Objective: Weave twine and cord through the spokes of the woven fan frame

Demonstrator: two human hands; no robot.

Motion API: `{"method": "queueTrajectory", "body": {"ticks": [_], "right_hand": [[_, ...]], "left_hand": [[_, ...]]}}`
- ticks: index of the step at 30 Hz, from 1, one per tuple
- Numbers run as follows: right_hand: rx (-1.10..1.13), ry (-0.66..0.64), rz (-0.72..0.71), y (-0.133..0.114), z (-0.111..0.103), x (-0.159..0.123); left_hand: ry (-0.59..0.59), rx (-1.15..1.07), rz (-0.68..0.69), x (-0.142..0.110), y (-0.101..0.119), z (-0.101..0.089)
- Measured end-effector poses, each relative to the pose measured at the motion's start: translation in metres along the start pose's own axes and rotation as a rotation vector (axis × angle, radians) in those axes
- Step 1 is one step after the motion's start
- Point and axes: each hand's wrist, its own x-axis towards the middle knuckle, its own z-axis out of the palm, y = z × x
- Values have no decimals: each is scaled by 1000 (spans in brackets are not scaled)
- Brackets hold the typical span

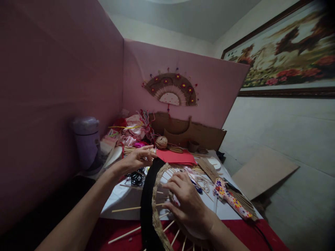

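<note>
A half-made craft fan lies in front of me, with a black band (150,195) along its outer curve, a braided twine strip (156,209) inside that, and thin wooden sticks (176,237) radiating across it. My left hand (138,158) is at the far end of the black band, with thumb and fingers closed on its tip and the index finger stretched out. Over the inner half-round of the fan, my right hand (187,198) is curled, fingers bent around its edge. The palm hides much of that inner part.
A finished fan (172,87) hangs on the pink board. Behind my hands are red paper (176,157), a twine ball (161,142), black cord (136,177) and cut cardboard (199,134). A flower-patterned glue gun (230,198) lies right; a purple flask (87,144) stands left.
</note>
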Motion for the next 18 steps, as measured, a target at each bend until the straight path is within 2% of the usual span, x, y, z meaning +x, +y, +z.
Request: {"method": "queueTrajectory", "body": {"ticks": [7, 13, 18], "right_hand": [[-15, 10, -14, 1, 1, 0], [-16, -1, -19, 0, 2, 0], [-18, -1, -10, 0, 0, 0]], "left_hand": [[5, 134, 41, 1, 2, 0], [-23, 70, 41, -1, 2, -1], [9, 97, 29, -1, 2, -2]]}}
